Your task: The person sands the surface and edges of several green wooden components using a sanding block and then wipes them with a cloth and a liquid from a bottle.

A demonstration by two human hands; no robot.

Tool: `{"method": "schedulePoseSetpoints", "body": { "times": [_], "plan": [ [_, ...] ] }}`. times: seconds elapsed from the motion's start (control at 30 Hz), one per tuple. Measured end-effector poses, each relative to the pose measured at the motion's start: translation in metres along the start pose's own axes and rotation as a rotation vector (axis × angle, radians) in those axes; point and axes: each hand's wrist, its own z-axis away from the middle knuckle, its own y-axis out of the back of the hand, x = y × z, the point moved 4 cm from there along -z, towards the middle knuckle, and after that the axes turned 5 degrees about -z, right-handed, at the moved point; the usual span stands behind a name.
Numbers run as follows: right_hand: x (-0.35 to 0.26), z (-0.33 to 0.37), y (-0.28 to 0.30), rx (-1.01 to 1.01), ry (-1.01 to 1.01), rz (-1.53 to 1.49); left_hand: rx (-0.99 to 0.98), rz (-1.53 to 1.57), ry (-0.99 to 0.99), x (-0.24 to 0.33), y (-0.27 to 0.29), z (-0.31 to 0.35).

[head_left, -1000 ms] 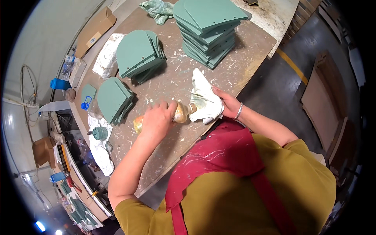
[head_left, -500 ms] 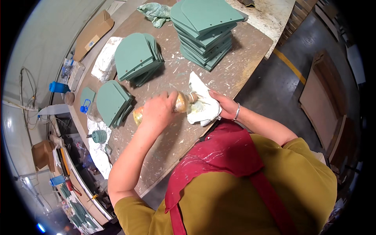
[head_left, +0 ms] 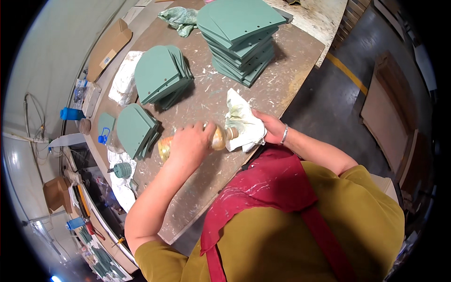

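Observation:
My left hand [head_left: 191, 143] is wrapped round a plastic bottle [head_left: 219, 139] with a yellowish, labelled body, held on its side above the table. The bottle's neck points right and meets a white cloth [head_left: 242, 120] with yellowish stains. My right hand [head_left: 271, 126] grips that cloth from its right side, thumb on top. Beyond my hands stand stacks of green rounded panels: a tall stack [head_left: 242, 44], a middle stack [head_left: 159, 75] and a small stack [head_left: 134, 127]. Small holes run along the panels' straight edges.
The brown table [head_left: 206, 183] is speckled with paint. A greenish rag [head_left: 179, 19] lies at its far side. Along the left are a white bundle [head_left: 124, 77], a cardboard box [head_left: 109, 51], a clear bottle with a blue cap [head_left: 112, 140] and a green ribbed container [head_left: 122, 170]. Boards [head_left: 387, 113] lean at right.
The bottle's mouth now sits closer against the cloth, whose upper part has folded over. The view has shifted slightly. Both hands keep their holds.

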Motion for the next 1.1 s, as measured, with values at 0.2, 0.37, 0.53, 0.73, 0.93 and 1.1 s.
{"method": "schedulePoseSetpoints", "body": {
  "times": [0.2,0.37,0.53,0.73,0.93,1.1],
  "plan": [
    [-0.002,0.001,-0.003,-0.003,-0.018,0.007,-0.016,0.028,0.069,-0.008,-0.004,0.016],
    [-0.002,-0.001,-0.005,-0.008,-0.023,0.006,-0.01,0.001,0.115,-0.017,-0.004,0.022],
    [-0.002,-0.001,-0.005,-0.029,-0.02,-0.008,-0.023,0.006,0.083,-0.015,-0.003,0.026],
    [-0.002,0.001,-0.005,-0.013,-0.018,0.0,-0.092,0.008,0.079,-0.01,-0.01,0.03],
    [0.004,-0.007,-0.008,-0.035,-0.074,-0.067,0.023,0.284,0.166,-0.016,-0.022,0.036],
    [-0.004,-0.007,-0.057,-0.075,-0.08,-0.22,0.144,0.708,0.288,-0.014,-0.021,0.03]
  ]
}}
